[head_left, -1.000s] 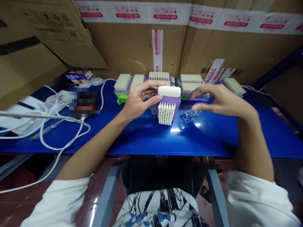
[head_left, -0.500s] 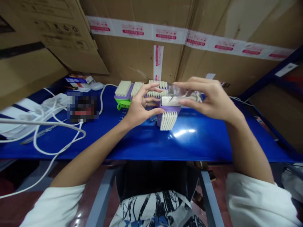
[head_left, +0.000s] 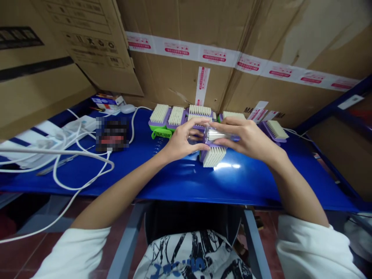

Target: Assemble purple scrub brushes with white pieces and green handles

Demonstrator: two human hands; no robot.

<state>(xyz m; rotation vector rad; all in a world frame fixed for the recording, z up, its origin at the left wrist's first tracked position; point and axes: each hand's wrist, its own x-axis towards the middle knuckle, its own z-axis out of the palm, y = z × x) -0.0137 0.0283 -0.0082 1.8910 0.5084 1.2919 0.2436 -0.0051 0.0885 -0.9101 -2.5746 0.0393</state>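
Note:
Between my hands is a purple brush with pale bristles, its near end under a shiny clear plastic cover (head_left: 213, 133). My left hand (head_left: 186, 140) is closed on the brush's left end, thumb in front and a ring on one finger. My right hand (head_left: 248, 138) pinches the clear cover from the right, fingers over the top and thumb in front. Just below them, another purple brush (head_left: 214, 157) shows its cream bristles toward me. Behind my hands are several more brushes (head_left: 176, 116) with purple and green bodies, partly hidden by my fingers.
A purple brush (head_left: 274, 131) lies to the right on the blue table (head_left: 255, 178). White cables (head_left: 64, 182), a power strip (head_left: 78, 124) and a blurred dark device (head_left: 112, 135) occupy the left. Cardboard (head_left: 174, 81) walls the back.
My right hand has come closer to my left, bringing the clear plastic over the pale bristles. The camera view has shifted, showing more brushes at the right.

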